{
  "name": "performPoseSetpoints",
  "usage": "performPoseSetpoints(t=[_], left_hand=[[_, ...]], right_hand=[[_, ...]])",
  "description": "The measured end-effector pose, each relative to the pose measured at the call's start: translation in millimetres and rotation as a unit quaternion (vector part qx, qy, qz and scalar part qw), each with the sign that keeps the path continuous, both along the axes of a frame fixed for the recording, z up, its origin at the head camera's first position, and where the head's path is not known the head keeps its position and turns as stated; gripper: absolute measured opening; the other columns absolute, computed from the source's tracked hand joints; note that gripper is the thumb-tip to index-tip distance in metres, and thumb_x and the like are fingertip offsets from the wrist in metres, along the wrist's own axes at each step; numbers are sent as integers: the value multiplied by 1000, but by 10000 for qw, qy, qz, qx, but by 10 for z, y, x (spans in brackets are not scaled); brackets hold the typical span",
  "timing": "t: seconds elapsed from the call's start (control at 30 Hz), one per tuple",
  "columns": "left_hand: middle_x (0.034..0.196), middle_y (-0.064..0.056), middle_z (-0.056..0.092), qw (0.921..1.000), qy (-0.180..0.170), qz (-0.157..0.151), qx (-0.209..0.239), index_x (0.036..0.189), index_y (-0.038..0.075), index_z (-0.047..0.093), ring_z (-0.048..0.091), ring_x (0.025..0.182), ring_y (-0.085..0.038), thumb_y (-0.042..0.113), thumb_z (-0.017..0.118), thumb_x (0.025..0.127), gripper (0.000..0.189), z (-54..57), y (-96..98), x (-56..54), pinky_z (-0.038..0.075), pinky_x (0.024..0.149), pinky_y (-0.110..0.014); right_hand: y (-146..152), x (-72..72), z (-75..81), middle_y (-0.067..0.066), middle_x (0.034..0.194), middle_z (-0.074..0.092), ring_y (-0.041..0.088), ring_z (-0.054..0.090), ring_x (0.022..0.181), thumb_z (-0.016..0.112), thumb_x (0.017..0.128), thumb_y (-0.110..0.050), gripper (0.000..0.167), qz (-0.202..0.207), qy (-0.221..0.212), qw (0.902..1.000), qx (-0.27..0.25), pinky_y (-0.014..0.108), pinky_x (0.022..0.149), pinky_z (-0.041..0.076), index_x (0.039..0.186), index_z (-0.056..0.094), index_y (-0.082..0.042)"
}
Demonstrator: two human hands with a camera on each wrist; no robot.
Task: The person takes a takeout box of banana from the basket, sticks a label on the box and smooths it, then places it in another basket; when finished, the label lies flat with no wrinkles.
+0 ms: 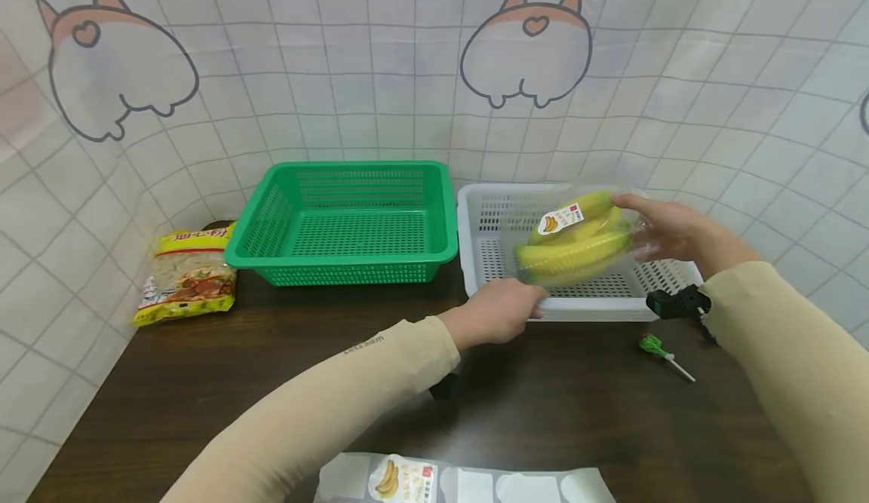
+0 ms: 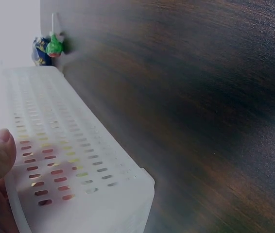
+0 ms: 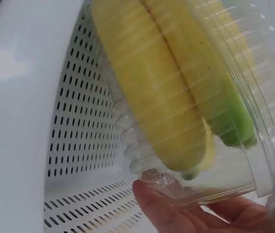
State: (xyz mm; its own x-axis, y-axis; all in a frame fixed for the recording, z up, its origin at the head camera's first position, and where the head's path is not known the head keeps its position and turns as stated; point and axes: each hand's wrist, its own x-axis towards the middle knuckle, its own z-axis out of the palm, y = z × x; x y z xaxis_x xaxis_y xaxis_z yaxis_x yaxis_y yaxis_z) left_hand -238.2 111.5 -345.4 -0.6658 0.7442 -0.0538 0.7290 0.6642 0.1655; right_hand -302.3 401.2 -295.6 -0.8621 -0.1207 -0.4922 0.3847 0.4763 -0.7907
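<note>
My right hand [image 1: 668, 224] grips the right end of a clear plastic box of bananas [image 1: 577, 256] with a white banana label [image 1: 560, 219] on its lid. The box is tilted inside the white basket [image 1: 604, 308]. In the right wrist view, ribbed clear plastic surrounds yellow bananas [image 3: 152, 87] with greenish tips, and fingers [image 3: 164, 213] reach under the box's end. My left hand [image 1: 498, 311] holds the basket's front rim near the box's lower left corner. In the left wrist view its thumb [image 2: 1, 150] lies at the rim, and reddish finger shapes show through the wall's slots.
A green basket [image 1: 339, 260] stands left of the white one. Beyond it lies a yellow-edged food bag [image 1: 186, 273]. A green-wrapped lollipop [image 1: 655, 346] lies front right of the white basket. A sheet of labels [image 1: 468, 480] lies at the table's near edge. Tiled-pattern cloth backs the table.
</note>
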Motion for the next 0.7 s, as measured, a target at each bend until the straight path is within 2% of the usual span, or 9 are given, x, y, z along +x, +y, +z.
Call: performPoseSetpoints(t=[0.1, 0.17, 0.3, 0.4, 0.47, 0.53, 0.6, 0.7], left_hand=[[76, 4, 59, 10000, 29, -15, 15, 97, 15, 63, 56, 75, -12, 21, 56, 106, 12, 1, 5, 7, 48, 70, -30], [76, 4, 58, 10000, 44, -26, 28, 98, 15, 64, 55, 75, -13, 22, 56, 106, 13, -4, 8, 9, 48, 70, -30], [76, 4, 58, 10000, 42, -25, 46, 99, 15, 64, 54, 74, -13, 22, 57, 106, 12, -5, 8, 18, 47, 70, -29], [76, 4, 58, 10000, 44, -36, 52, 98, 15, 64, 53, 74, -12, 21, 57, 106, 12, -2, 7, 20, 47, 69, -28], [75, 4, 57, 10000, 55, -56, 46, 96, 15, 63, 52, 73, -12, 20, 57, 106, 13, -3, 7, 16, 46, 68, -28], [75, 5, 57, 9999, 56, -76, 46, 95, 15, 63, 53, 73, -12, 20, 57, 106, 13, -5, 6, 11, 46, 67, -28], [76, 5, 58, 9999, 90, -94, 31, 95, 15, 63, 53, 73, -11, 20, 57, 105, 13, -8, 4, 6, 47, 68, -28], [78, 4, 61, 9998, 151, -112, 22, 96, 15, 64, 54, 75, -11, 19, 57, 105, 13, -11, -2, 1, 49, 70, -29]], right_hand=[[-7, -23, -24, 39, 164, 8, 54, 24, 149, 34, 102, -68, 100, -36, -4, 9999, 145, 63, 120, 28, 162, -10, -2], [0, -30, -31, 39, 163, 10, 52, 33, 145, 35, 102, -66, 101, -40, 34, 9991, 424, 59, 116, 37, 160, -6, 5], [17, -33, -49, 39, 157, 24, 31, 59, 116, 39, 102, -64, 102, -57, 214, 9953, 945, 41, 98, 56, 155, 7, 19], [11, -37, -81, 38, 147, 39, 19, 65, 96, 43, 102, -62, 100, -110, 379, 9916, 1228, 35, 87, 60, 150, 20, 23], [0, -40, -102, 38, 140, 47, 19, 67, 92, 44, 102, -61, 97, -143, 471, 9884, 1439, 36, 85, 61, 146, 29, 25], [-10, -48, -120, 33, 125, 61, 20, 68, 88, 46, 103, -59, 90, -227, 523, 9849, 1634, 37, 83, 61, 140, 39, 24], [-22, -51, -127, 21, 104, 70, 18, 67, 83, 49, 104, -53, 78, -269, 509, 9846, 1649, 35, 80, 60, 129, 49, 21], [-26, -66, -137, 2, 81, 66, 14, 62, 77, 52, 106, -39, 51, -241, 357, 9888, 1426, 32, 78, 58, 115, 53, 11]])
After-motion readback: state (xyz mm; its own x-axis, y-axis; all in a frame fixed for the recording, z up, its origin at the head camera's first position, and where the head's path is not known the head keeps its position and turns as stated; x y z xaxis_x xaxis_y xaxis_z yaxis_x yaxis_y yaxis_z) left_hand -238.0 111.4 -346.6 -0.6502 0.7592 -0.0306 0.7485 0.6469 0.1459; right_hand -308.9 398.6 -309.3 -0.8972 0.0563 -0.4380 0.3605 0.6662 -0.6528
